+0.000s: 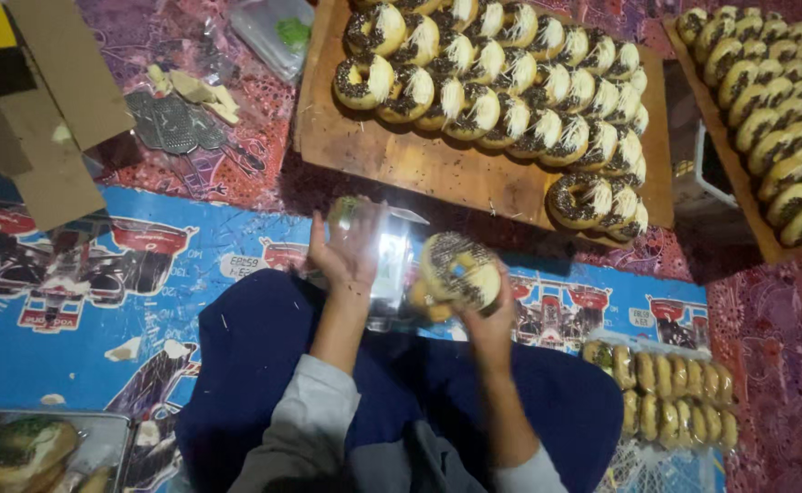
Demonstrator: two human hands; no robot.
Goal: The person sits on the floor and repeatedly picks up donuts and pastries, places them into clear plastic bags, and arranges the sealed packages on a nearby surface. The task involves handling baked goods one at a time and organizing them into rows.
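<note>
The person sits on the floor, legs in dark blue cloth, both forearms raised in front of the body. The left hand [346, 251] is spread open, palm up toward the camera, with a clear plastic bag [384, 246] lying against its fingers; the bag is shiny and partly blurred, so its exact edges are hard to tell. The right hand [485, 306] grips a doughnut [460, 269] topped with dark sprinkles and pale shreds, fingers curled round its lower rim, holding it just beside the bag's side. Beyond the hands lies a wooden board [401, 155] carrying overlapping rows of similar topped doughnuts [501, 78]. A second wooden tray [743, 215] with more rows stands to the right, well apart. By the right knee lies a pack of bagged doughnuts [661, 393]. A blue printed mat [63, 319] with racing cars covers the floor, and pieces of brown cardboard [49, 100] lie at the far left.
</note>
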